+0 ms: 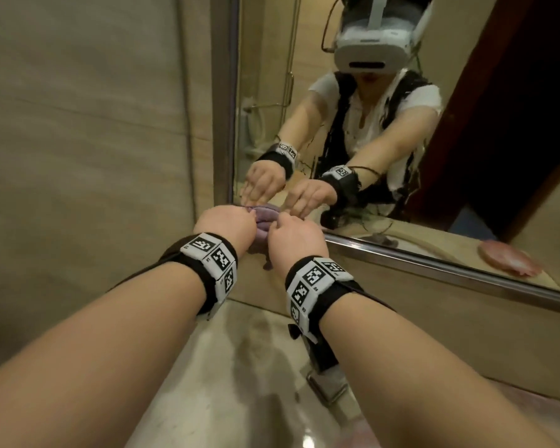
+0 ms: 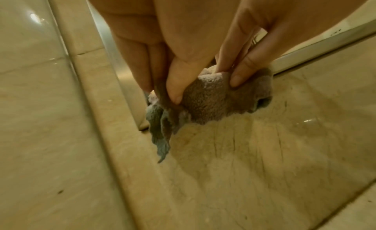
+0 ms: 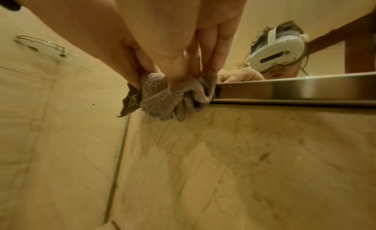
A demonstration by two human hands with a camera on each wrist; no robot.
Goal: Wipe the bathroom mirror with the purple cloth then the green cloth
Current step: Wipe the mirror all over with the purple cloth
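Both hands grasp the purple cloth (image 1: 263, 218) at the lower left corner of the bathroom mirror (image 1: 353, 76). From the head view, the left hand (image 1: 225, 223) and the right hand (image 1: 296, 236) sit side by side with the bunched cloth between them, its folds bulging up against the glass and one tail hanging below the frame. The left wrist view shows the left thumb pressed across the wadded fabric while the right fingers (image 2: 236, 79) pinch its far side; the right wrist view shows fingertips digging into the crumpled cloth just beside the metal frame (image 3: 284, 88).

Around the cloth, the frame runs along the mirror's bottom edge and up its left side, with beige wall tile (image 1: 78, 124) to the left and a stone countertop (image 1: 256, 367) below. A pinkish object (image 1: 511, 258) appears in the reflection at the right; what it is cannot be told.

By these pictures the work is likely in its first half: the purple cloth is at the glass, though bunched rather than spread, perhaps being gathered or regripped. No green cloth is in view, so that second pass seems entirely left to do. How much glass is already wiped cannot be told.
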